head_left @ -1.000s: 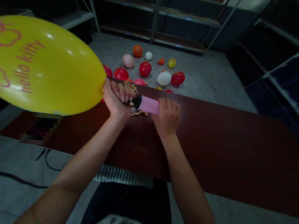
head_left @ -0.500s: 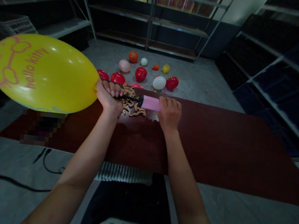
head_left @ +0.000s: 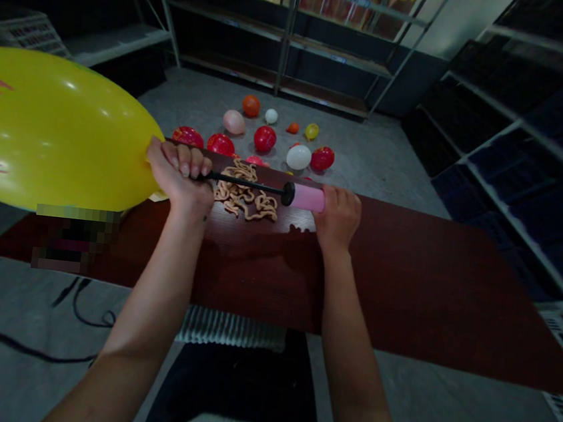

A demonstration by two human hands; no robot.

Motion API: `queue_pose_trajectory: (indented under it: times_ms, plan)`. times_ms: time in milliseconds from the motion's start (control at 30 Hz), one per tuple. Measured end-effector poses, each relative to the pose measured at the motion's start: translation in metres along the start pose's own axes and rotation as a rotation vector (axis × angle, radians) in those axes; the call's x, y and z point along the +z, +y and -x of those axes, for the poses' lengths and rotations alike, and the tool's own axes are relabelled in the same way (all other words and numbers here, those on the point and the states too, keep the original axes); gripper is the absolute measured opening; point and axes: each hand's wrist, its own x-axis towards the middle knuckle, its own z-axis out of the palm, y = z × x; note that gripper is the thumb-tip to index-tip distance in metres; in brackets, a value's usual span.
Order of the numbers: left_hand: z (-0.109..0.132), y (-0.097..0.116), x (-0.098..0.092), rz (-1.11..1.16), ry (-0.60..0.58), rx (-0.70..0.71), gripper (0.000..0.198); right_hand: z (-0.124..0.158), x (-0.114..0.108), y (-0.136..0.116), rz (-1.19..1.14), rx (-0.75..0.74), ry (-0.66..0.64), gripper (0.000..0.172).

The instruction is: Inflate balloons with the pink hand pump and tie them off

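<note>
The yellow oval rubber balloon (head_left: 68, 138) at frame left seems nearly full but untied, the left hand (head_left: 180, 170) closed at its neck, the right hand (head_left: 338, 220) gripping a pink cylindrical plastic pump (head_left: 307, 197).

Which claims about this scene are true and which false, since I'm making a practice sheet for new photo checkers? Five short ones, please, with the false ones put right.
1. The left hand is at the neck of the large yellow balloon. True.
2. The right hand holds a green barrel. False: the right hand holds a pink barrel.
3. A black rod runs between the left hand and the pink barrel. True.
4. A round red balloon lies on the floor. True.
5. The tan curly pieces lie on the floor. False: the tan curly pieces lie on the table.
</note>
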Motion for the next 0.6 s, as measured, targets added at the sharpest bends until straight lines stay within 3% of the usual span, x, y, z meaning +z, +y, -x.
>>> queue_pose_trajectory:
  times_ms: [300,600]
  plan:
    - [0.017,-0.004,0.014,-0.055,-0.043,-0.016,0.055,-0.001,-0.005,-0.021,-0.046,0.059,0.049,0.029]
    - [0.057,-0.03,0.041,-0.104,-0.037,-0.124,0.059,0.005,-0.017,-0.058,-0.131,0.081,0.151,0.024]
